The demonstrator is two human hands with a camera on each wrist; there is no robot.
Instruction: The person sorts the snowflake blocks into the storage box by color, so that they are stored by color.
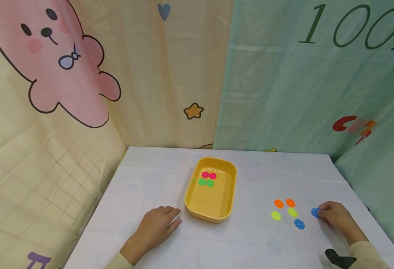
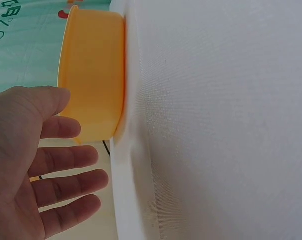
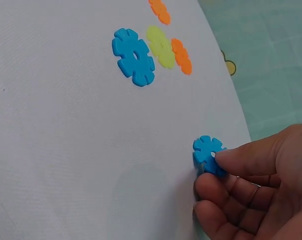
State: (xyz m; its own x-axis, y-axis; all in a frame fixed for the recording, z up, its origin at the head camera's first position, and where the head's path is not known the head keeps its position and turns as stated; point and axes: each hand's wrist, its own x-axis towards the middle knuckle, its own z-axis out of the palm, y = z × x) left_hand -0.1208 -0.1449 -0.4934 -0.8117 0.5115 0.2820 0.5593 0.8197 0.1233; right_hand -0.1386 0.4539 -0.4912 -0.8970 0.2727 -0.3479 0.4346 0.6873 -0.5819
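My right hand (image 1: 337, 218) pinches a blue snowflake disc (image 3: 207, 153) between thumb and fingers at the right of the table. Another blue snowflake disc (image 1: 299, 224) lies flat just left of it. Beyond that are two orange discs (image 1: 290, 203) and two yellow-green discs (image 1: 276, 216). My left hand (image 1: 158, 226) is held low over the table's left side, holding nothing, its fingers loosely extended beside the yellow tray (image 1: 208, 218). In the tray, two pink discs (image 1: 205, 175) sit side by side above two green discs (image 1: 210, 183).
A white cloth (image 1: 254, 246) covers the table. Printed curtains (image 1: 270, 86) hang behind it and along both sides. A black strap end (image 1: 339, 258) sticks out by the right sleeve.
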